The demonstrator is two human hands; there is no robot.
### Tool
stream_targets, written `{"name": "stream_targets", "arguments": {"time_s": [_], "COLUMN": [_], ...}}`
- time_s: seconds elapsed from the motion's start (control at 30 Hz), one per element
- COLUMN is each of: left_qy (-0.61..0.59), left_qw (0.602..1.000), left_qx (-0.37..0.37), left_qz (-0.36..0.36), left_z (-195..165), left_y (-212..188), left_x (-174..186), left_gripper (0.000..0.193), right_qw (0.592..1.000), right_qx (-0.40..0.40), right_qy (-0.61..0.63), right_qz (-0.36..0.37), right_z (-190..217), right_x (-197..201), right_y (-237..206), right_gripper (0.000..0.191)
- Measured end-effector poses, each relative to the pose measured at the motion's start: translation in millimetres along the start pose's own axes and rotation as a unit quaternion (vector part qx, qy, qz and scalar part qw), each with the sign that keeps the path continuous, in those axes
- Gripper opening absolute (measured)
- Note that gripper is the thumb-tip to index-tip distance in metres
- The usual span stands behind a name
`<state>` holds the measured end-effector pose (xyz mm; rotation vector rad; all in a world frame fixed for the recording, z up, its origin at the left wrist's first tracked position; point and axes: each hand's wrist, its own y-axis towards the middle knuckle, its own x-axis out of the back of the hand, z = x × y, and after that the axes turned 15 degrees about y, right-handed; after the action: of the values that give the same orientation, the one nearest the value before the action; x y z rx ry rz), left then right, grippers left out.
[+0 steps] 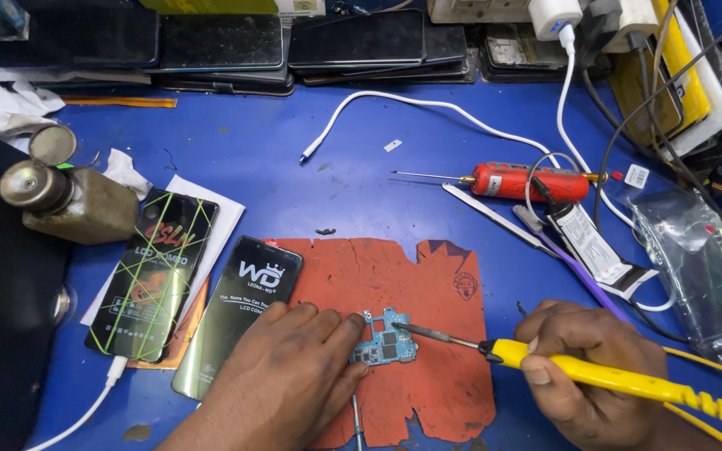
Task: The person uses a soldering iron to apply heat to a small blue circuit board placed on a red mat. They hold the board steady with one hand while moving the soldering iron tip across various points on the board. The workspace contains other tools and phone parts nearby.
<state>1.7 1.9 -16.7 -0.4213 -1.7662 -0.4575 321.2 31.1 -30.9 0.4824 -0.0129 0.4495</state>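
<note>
A small blue circuit board [386,338] lies on a worn red mat [428,284] near the front of the blue table. My left hand [290,376] rests flat on the mat, fingertips pressing the board's left edge. My right hand [587,367] grips a yellow-handled soldering iron [578,367], whose thin metal tip touches the board's upper right part. The iron's yellow cord runs off to the right.
Two phone screens [156,271] [240,309] lie left of the mat, beside a metal bottle [68,200]. A red tool [528,179], tweezers [495,213], a glue tube [591,242] and white cables sit behind. Phones [223,42] are stacked along the back edge. A plastic bag [699,267] lies right.
</note>
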Motion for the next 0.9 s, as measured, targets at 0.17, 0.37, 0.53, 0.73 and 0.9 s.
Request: {"name": "stream_targets", "arguments": {"time_s": [0.17, 0.37, 0.53, 0.73, 0.9], "left_qy": [-0.001, -0.002, 0.001, 0.015, 0.018], "left_qw": [1.0, 1.0, 1.0, 0.999, 0.998], "left_qx": [0.001, 0.004, -0.004, -0.036, -0.057], "left_qz": [-0.008, 0.001, 0.001, -0.004, -0.014], "left_z": [0, 0, 1, 0, 1], "left_y": [0, -1, -1, -4, -4], "left_x": [0, -1, -2, -4, -4], "left_gripper": [0.037, 0.037, 0.037, 0.056, 0.064], "right_qw": [1.0, 1.0, 1.0, 1.0, 0.997], "right_qx": [0.008, 0.017, 0.007, 0.014, 0.0], "right_qy": [0.004, 0.003, -0.002, -0.013, -0.064], "right_qz": [-0.008, 0.012, 0.002, -0.007, -0.042], "right_z": [-2, -2, 4, 9, 13], "right_x": [0, 0, 4, 11, 19], "right_y": [0, 1, 2, 3, -3], "right_gripper": [0.013, 0.015, 0.016, 0.014, 0.01]}}
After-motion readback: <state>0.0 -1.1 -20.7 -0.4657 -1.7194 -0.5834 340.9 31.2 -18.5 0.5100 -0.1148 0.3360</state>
